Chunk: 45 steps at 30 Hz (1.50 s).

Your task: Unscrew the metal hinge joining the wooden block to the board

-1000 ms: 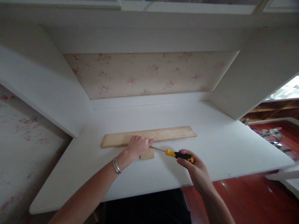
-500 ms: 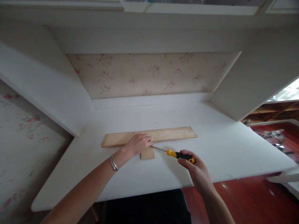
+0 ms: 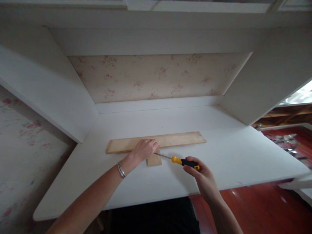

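A long pale wooden board (image 3: 180, 139) lies across the white tabletop. A short wooden piece (image 3: 154, 160) juts from its near side, its upper part hidden by my fingers. My left hand (image 3: 143, 149) rests over the joint of the two, fingers curled and pressed together; whatever they pinch is hidden. In my right hand (image 3: 204, 177) is a screwdriver (image 3: 184, 162) with a yellow and black handle, gripped by the handle end. Its thin shaft points left, and the tip meets my left fingertips above the short piece.
The white tabletop (image 3: 122, 125) is bounded by side panels to the left (image 3: 56, 91) and right (image 3: 263, 78). Flowered wallpaper (image 3: 146, 76) shows behind. Below the front edge are dark clothing (image 3: 156, 216) and a reddish floor (image 3: 246, 204).
The screwdriver and my right hand have shifted slightly left, bringing the tip further over the short piece. My left hand has barely moved, and the boards stay in place.
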Motion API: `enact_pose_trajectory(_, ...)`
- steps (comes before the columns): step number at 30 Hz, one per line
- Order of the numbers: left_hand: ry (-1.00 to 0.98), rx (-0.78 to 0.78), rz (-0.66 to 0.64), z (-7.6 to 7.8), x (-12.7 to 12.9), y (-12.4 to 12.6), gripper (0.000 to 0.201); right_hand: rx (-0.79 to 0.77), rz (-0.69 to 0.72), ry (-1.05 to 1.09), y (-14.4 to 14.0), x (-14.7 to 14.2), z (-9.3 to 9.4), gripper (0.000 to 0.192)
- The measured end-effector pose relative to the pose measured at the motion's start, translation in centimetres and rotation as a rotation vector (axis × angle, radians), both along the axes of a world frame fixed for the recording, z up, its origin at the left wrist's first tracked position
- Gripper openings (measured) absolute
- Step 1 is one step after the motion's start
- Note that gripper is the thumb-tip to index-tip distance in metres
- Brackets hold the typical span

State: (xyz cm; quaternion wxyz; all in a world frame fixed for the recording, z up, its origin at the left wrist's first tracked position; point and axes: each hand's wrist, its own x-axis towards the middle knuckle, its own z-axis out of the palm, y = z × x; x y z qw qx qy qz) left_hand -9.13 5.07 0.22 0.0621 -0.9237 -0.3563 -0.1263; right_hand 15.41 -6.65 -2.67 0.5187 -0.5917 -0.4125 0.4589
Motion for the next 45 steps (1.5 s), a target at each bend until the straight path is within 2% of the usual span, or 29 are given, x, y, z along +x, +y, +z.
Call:
enact_pose_trajectory(3, -0.087, -0.041, 0.105, 0.6, 0.0, -0.4, 0.033, 0.008, 0.003, -0.009, 0.0, 0.0, 0.0, 0.037)
enact_pose_trajectory(6, -0.255, -0.153, 0.13, 1.5, -1.1, -0.4, 0.03, 0.004, -0.002, 0.005, 0.1, -0.1, 0.0, 0.038)
enact_pose_trajectory(9, -0.427, -0.232, 0.143, 2.0, -3.7, 0.8, 0.026, -0.011, -0.011, 0.023, 0.2, -0.4, -0.2, 0.039)
enact_pose_trajectory(12, -0.529, -0.219, 0.256, 1.9, -7.8, 3.1, 0.022, -0.027, -0.02, 0.044, 0.3, -0.6, -0.5, 0.04)
enact_pose_trajectory(17, -0.572, -0.209, 0.571, 0.7, -15.6, 7.5, 0.022, -0.044, -0.048, 0.064, 0.3, -1.1, -0.3, 0.042)
enact_pose_trajectory(19, -0.545, -0.211, 0.665, 0.0, -18.2, 8.9, 0.022, -0.039, -0.076, 0.157, 0.3, -1.5, 0.1, 0.042)
enact_pose_trajectory(22, -0.412, -0.191, 0.797, -1.3, -21.1, 10.2, 0.023, -0.039, -0.142, 0.357, 0.7, -2.3, 0.9, 0.042)
enact_pose_trajectory(25, -0.271, -0.179, 0.894, -2.7, -23.0, 11.0, 0.025, 0.025, -0.176, 0.393, 1.4, -3.3, 1.8, 0.033)
enact_pose_trajectory(30, -0.171, -0.183, 0.994, -4.3, -24.4, 11.5, 0.027, 0.277, -0.2, 0.268, 3.5, -5.5, 4.6, 0.021)
enact_pose_trajectory(37, -0.186, -0.164, 0.966, -5.0, -24.8, 11.7, 0.028, 0.39, -0.061, 0.499, 7.1, -9.9, 9.6, 0.013)
enact_pose_trajectory(41, -0.283, -0.094, 0.998, -3.6, -24.3, 10.6, 0.03, 0.445, -0.005, 0.544, 8.8, -11.8, 10.6, 0.02)
enact_pose_trajectory(43, -0.38, -0.015, 1.011, -2.4, -23.0, 8.9, 0.031, 0.472, 0.027, 0.558, 9.4, -12.4, 10.7, 0.027)
enact_pose_trajectory(45, -0.505, 0.021, 0.957, -1.2, -20.7, 6.3, 0.031, 0.482, 0.054, 0.56, 9.8, -12.9, 10.6, 0.033)
